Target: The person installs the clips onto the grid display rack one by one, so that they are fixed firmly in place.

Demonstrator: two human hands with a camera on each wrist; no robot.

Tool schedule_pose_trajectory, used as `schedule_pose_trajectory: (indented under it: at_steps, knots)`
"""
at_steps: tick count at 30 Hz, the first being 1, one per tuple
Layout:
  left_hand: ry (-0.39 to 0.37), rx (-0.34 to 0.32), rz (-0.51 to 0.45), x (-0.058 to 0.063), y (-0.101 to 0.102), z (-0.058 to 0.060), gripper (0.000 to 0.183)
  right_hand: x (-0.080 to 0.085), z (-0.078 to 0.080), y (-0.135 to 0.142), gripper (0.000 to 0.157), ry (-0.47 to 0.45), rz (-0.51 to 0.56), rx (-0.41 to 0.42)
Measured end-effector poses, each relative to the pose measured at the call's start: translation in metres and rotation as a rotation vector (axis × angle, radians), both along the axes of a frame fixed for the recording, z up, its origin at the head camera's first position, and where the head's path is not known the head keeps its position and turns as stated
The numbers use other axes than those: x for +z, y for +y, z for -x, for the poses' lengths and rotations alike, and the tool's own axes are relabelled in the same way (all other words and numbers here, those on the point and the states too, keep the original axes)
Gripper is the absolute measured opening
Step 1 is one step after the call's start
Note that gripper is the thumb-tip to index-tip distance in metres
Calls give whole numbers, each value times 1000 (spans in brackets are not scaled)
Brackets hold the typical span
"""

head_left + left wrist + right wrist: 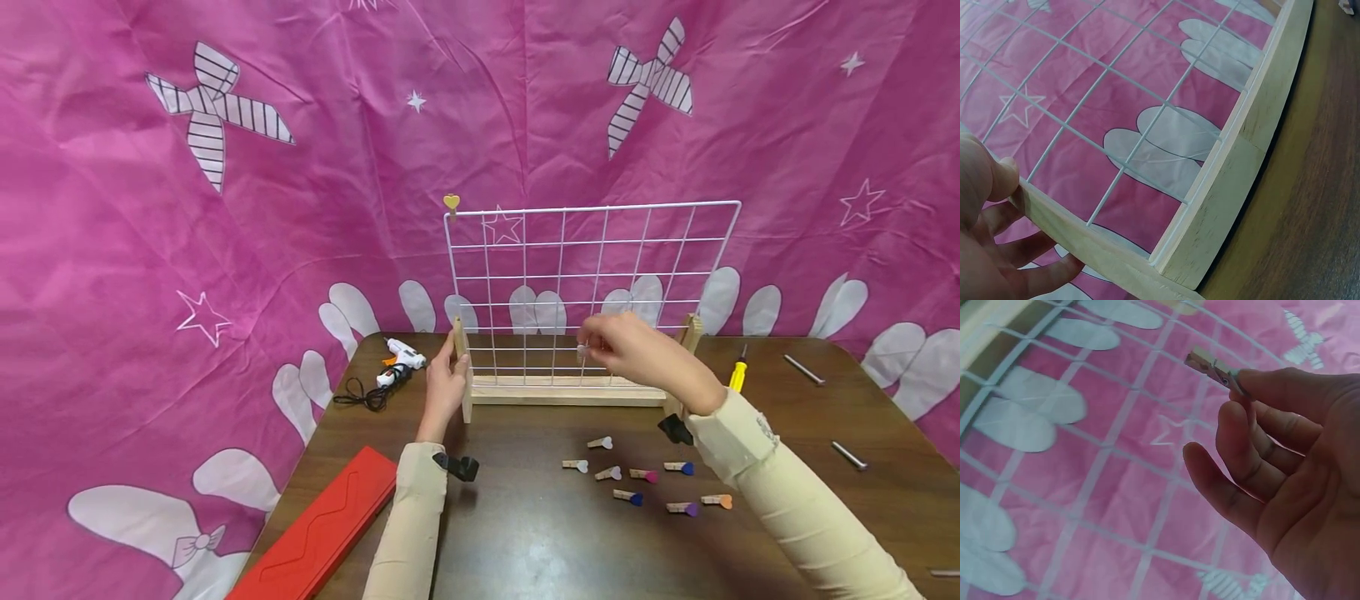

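Basically, one wire grid [581, 275] is held upright by one wooden stand with two posts. Its left post [466, 387] is gripped between thumb and fingers by the left hand [446, 379]. One small wooden clip [1210, 365] is pinched by the fingertips of the right hand [637, 354], in front of the grid's lower middle; whether wire is touched cannot be told. One yellow-heart clip [452, 202] is fixed at the grid's top left corner. In front of the grid, eight heart clips [643, 476] are spread on the table [525, 550]: three pale, two blue, one magenta, one purple, one orange. Left of the grid, one glue gun [401, 358] and, nearer, one red box [322, 529] are seen. Right of it, one yellow screwdriver [738, 375] and three metal bolts [804, 370] are seen, one cut off by the frame edge.
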State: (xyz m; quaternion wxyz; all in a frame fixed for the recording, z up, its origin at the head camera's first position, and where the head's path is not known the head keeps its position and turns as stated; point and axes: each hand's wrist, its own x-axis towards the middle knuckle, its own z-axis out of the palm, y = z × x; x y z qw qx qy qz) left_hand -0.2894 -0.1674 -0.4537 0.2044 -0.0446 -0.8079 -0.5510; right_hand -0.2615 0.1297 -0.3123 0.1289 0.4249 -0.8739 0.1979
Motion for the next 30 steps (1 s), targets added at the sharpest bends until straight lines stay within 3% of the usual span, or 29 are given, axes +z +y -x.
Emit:
schedule_pose_trajectory:
  at_steps: [9, 20, 26, 30]
  knots:
    - [13, 11, 5, 1, 1, 0, 54, 50, 2, -28, 6, 130, 47, 39]
    - [17, 7, 9, 0, 0, 1, 54, 98, 4, -52, 10, 168, 61, -84]
    - [8, 14, 16, -2, 1, 0, 55, 121, 9, -68, 27, 188, 101, -125]
    - [6, 18, 6, -1, 2, -1, 54, 136, 14, -81, 23, 196, 133, -167]
